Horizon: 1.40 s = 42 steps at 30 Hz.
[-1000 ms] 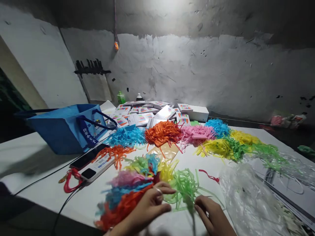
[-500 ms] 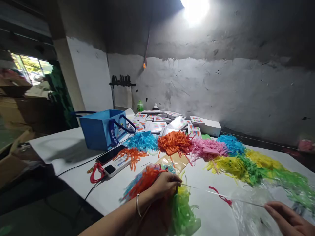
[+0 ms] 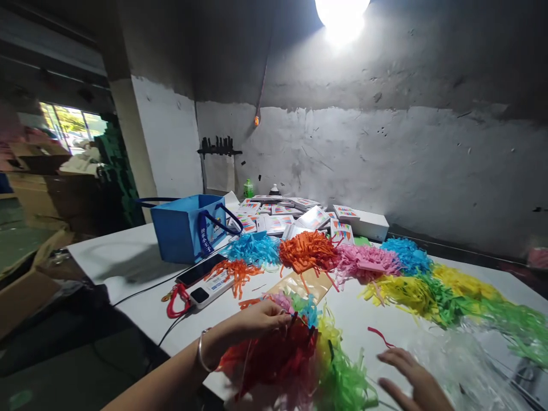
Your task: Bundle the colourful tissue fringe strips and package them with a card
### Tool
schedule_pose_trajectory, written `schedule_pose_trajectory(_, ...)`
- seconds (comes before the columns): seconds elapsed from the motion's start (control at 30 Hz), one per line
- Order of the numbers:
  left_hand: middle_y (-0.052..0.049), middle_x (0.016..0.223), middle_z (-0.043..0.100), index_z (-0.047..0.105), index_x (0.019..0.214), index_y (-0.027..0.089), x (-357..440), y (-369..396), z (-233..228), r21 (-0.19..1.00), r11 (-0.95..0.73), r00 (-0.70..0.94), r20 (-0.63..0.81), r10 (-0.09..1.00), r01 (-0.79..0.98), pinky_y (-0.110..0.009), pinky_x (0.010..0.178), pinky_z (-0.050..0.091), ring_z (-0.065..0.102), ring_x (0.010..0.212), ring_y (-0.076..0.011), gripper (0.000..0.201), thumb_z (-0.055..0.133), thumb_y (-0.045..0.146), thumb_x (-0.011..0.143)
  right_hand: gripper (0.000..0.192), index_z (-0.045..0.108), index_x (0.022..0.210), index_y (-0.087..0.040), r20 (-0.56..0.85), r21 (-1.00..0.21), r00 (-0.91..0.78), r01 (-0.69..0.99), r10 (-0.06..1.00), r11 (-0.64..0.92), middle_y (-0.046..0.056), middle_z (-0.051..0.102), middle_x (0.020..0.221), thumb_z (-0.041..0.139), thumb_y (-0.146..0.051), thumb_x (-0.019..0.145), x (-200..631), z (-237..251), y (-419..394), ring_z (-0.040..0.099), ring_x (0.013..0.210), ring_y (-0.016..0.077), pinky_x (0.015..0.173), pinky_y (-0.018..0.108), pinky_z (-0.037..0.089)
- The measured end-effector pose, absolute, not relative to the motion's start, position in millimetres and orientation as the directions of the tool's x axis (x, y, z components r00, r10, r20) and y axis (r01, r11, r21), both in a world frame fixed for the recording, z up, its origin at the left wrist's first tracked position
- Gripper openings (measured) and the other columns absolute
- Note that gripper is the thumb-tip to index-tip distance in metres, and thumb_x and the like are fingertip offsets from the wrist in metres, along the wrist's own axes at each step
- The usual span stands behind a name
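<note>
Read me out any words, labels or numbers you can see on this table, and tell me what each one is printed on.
Nothing here can be read for certain.
Blue bag: white characters run down its strap, too small and blurred to read.
White device beside the phone: a printed label, too small to read.
Boxes at the back: colourful triangle patterns, no text can be made out.
Green bottle: label blurred.

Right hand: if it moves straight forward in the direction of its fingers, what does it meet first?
Probably the red paper strip, lying just beyond the right hand fingertips on the white table; depth is uncertain.
</note>
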<state>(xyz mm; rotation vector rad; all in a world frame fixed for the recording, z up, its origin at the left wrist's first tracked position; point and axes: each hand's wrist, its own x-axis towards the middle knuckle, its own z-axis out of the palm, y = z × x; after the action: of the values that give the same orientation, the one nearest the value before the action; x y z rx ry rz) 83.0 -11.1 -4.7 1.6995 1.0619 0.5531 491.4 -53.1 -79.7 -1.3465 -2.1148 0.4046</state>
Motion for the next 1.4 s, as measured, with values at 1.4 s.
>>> schedule_pose_trajectory(1.4,-0.002,0.071,0.064,0.069,0.079,0.015,122.2,-28.2,35.3,0.782,-0.534,0.481,0.351,0.803,0.321,-0.024,0.064,0.04,0.056,0.069,-0.0166,0.044,0.052,0.052,0.094,0.04,0.065,0.075,-0.021,0.76,-0.202,-0.292,0.743,0.581,0.638,0.0,0.061,0.059,0.043,-0.035,0.104,442.9,-2.4,-71.6,0.057,0.048,0.0117,0.05,0.021,0.039)
